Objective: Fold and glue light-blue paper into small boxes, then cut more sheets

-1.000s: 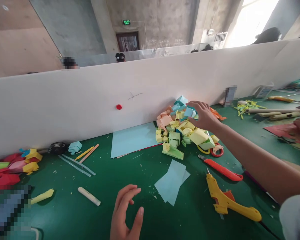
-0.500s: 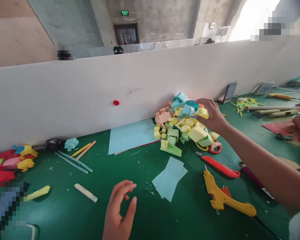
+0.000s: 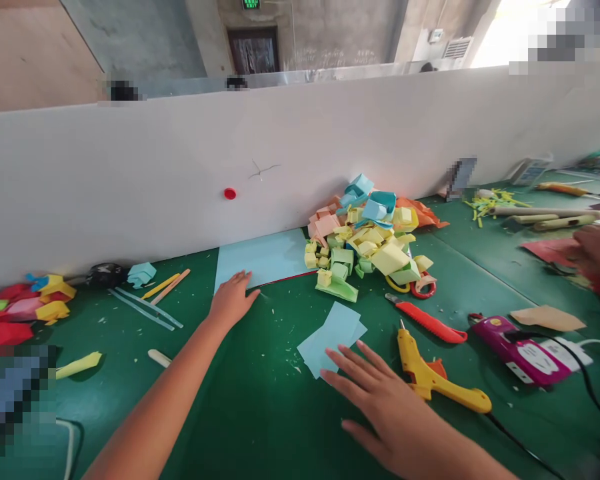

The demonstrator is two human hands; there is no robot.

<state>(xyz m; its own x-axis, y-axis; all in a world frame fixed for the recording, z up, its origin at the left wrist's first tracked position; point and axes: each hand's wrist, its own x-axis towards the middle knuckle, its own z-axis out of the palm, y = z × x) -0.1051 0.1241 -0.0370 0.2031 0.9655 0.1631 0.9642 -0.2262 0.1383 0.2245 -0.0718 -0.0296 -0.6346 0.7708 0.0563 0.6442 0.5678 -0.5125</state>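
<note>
My left hand (image 3: 233, 297) reaches forward, fingers stretched out over the near left corner of a large light blue paper sheet (image 3: 267, 260) lying against the white partition. My right hand (image 3: 375, 400) is spread flat, its fingertips at the near edge of two overlapping small blue paper pieces (image 3: 337, 333). Neither hand holds anything. Beyond them sits a heap of folded paper pieces (image 3: 365, 247) in yellow, green, blue and pink. Just right of my right hand lies a yellow glue gun (image 3: 435, 380), with a red utility knife (image 3: 433, 323) behind it.
Red-handled scissors (image 3: 424, 287) stick out from under the heap. A purple power box (image 3: 523, 350) with cables lies at right. On the left are blue paper strips (image 3: 147, 310), a white stick (image 3: 159, 358) and red and yellow folded paper (image 3: 20, 313). A co-worker's hand (image 3: 597, 250) shows at far right.
My right hand has left the paper heap and come back toward me to the small blue pieces. My left hand has moved forward to the large blue sheet. The view has shifted slightly.
</note>
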